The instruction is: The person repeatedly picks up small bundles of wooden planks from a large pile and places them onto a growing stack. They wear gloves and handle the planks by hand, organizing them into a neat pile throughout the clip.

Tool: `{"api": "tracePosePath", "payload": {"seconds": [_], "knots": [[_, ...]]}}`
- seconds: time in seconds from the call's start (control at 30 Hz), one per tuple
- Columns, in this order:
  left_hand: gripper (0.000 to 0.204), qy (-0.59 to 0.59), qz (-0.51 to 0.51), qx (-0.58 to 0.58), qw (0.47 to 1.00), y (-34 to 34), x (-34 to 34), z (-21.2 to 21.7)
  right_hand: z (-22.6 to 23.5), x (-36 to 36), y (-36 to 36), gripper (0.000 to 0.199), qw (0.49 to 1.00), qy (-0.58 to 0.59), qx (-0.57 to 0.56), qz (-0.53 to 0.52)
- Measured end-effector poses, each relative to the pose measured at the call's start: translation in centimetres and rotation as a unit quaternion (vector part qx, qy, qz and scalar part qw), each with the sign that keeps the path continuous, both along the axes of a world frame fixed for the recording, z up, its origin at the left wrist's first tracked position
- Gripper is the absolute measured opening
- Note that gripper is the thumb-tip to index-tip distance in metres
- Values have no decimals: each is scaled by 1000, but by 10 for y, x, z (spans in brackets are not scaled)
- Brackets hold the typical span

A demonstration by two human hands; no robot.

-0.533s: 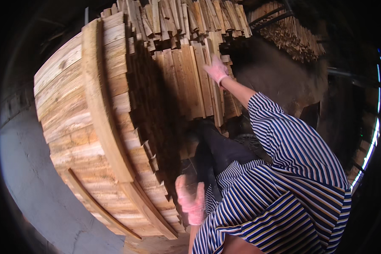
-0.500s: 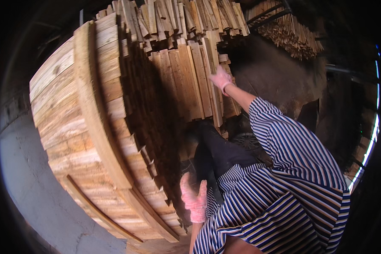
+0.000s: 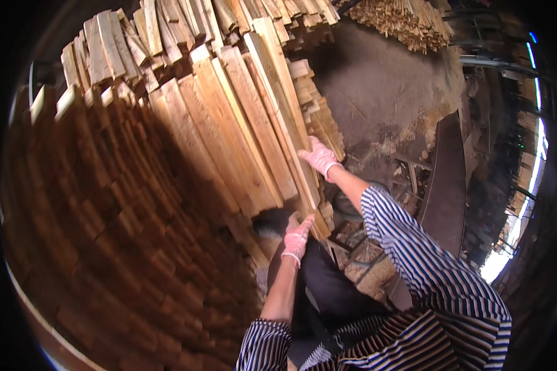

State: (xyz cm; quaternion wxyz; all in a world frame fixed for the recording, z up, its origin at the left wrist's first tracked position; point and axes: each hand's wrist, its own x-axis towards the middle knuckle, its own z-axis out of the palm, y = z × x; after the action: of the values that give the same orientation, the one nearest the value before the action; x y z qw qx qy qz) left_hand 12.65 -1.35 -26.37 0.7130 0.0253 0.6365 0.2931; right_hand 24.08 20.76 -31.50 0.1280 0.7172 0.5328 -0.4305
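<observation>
Both my hands wear pink-and-white gloves. My right hand (image 3: 322, 157) is at the right edge of a stack of wooden planks, its thumb over the long top plank (image 3: 278, 105) and its fingers along the plank's side. At the near end of that plank is my left hand (image 3: 297, 236), its thumb and fingers apart. Whether its fingertips touch the wood I cannot tell. Beside the long plank lie more broad planks (image 3: 198, 130), side by side on the stack.
A tall, shadowed stack of board ends (image 3: 117, 216) fills the left side. Loose wood pieces (image 3: 111, 46) are piled behind. Another wood pile (image 3: 402, 25) stands far right. Spoked wheels (image 3: 362, 244) and a dark panel (image 3: 442, 185) are to my right.
My view has swung left and nearer the planks. My left hand has risen from beside my body to the plank's near end. The right hand now sits lower along the plank.
</observation>
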Motion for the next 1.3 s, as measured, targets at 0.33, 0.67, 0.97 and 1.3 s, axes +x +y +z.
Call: {"api": "tracePosePath", "payload": {"seconds": [0.33, 0.67, 0.97, 1.3], "knots": [[57, 0, -122, -101, 987, 15, 76, -162, -26, -42, 33, 102, 989, -46, -41, 134], [71, -44, -184, 77, 979, 31, 35, 100, 81, -11, 27, 101, 914, 311, -137, -220], [77, 67, 174, 224, 957, 132, -81, 210, 316, -27, -24, 86, 838, 481, -218, -134], [71, -59, 455, 413, 787, 151, -215, 404, 466, -111, -18, 114, 890, 361, -192, 204]]}}
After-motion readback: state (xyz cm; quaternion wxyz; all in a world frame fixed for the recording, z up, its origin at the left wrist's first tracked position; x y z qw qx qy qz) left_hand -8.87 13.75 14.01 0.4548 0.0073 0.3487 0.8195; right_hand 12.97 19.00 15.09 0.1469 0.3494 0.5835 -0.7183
